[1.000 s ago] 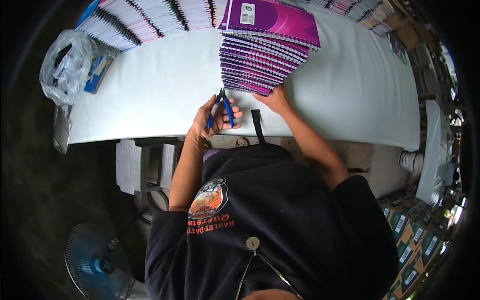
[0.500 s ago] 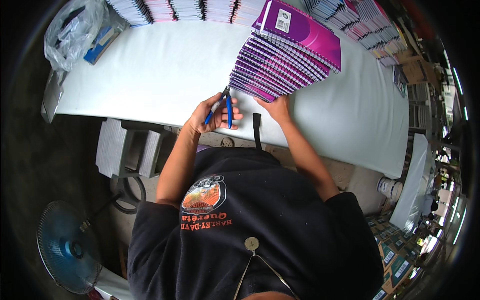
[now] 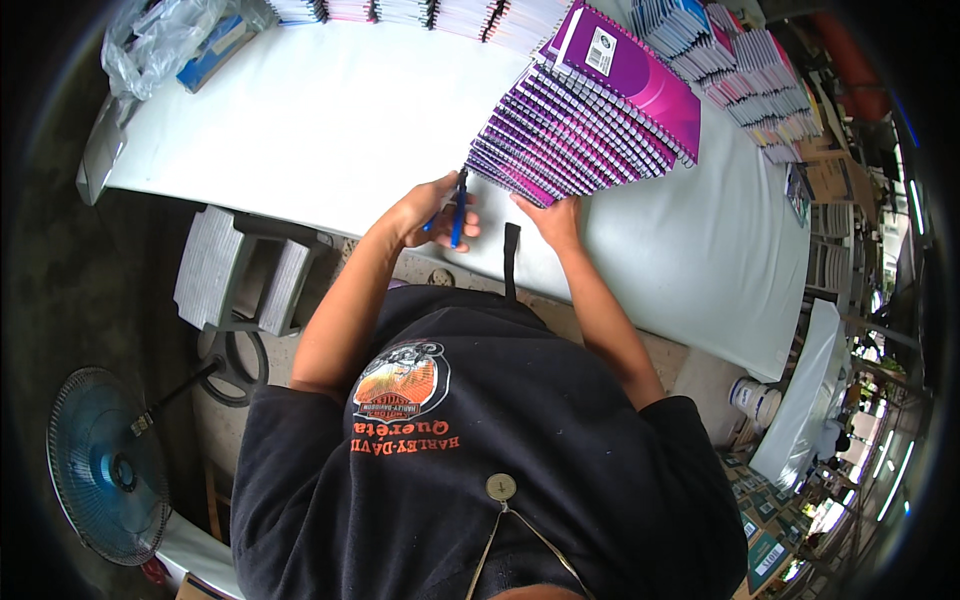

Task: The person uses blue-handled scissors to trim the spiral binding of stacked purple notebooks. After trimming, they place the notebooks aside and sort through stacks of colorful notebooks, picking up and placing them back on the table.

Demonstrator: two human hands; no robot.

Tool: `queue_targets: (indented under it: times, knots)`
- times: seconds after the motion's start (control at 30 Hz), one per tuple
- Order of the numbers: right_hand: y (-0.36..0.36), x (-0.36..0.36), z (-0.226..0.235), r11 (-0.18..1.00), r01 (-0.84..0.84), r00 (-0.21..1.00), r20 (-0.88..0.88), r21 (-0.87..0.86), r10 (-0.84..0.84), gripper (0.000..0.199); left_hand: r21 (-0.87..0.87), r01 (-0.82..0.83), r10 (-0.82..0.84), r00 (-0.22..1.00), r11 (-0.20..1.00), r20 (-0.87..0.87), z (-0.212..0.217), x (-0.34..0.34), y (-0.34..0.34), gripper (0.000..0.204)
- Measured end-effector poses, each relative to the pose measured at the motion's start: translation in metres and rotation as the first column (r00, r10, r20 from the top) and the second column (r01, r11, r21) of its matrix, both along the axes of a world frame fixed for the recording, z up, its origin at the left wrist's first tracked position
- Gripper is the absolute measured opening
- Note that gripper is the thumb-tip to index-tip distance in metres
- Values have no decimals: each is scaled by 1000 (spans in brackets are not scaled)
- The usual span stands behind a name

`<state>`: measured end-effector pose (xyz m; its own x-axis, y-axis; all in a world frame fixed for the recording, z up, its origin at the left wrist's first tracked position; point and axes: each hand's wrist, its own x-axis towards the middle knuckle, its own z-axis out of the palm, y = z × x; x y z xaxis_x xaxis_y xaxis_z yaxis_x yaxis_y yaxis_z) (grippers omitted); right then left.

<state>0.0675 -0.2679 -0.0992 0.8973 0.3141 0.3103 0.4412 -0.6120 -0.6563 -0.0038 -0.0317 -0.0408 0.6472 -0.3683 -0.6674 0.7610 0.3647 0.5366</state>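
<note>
My left hand [image 3: 432, 212] grips blue-handled pliers [image 3: 457, 205], their tip touching the near corner of a fanned stack of purple spiral notebooks [image 3: 590, 120] on the white table [image 3: 330, 120]. My right hand [image 3: 553, 215] presses flat against the near edge of the lowest notebooks, fingers spread. The stack leans away toward the far right, with one purple cover on top.
More spiral notebook piles [image 3: 740, 70] line the far edge and right of the table. A clear plastic bag [image 3: 165, 40] lies at the far left corner. Below the table stand grey stacked blocks [image 3: 240, 270], a blue fan [image 3: 105, 465], and boxes [image 3: 775, 520] at the right.
The view has swung so the table and stack sit further right and higher. Both hands stay at the stack's near corner, the pliers still at the notebook spiral.
</note>
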Motion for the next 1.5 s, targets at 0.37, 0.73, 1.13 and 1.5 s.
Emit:
queue_targets:
  times: [0.37,0.73,1.13,1.5]
  knots:
    - [-3,3,-11,994,-11,999,32,-104,14,77,-540,-33,68,997,841,45,-34,-9,12,59]
    - [6,-6,13,1000,4,995,-104,-6,-5,70,-144,-10,18,998,990,56,-35,0,9,55]
    - [-1,-5,-5,990,83,990,-104,-112,-95,87,668,346,-562,817,658,129,6,13,41,38]
    - [0,-23,-11,969,180,981,-100,169,-165,79,787,-613,-853,445,-69,272,-23,-42,86,49]
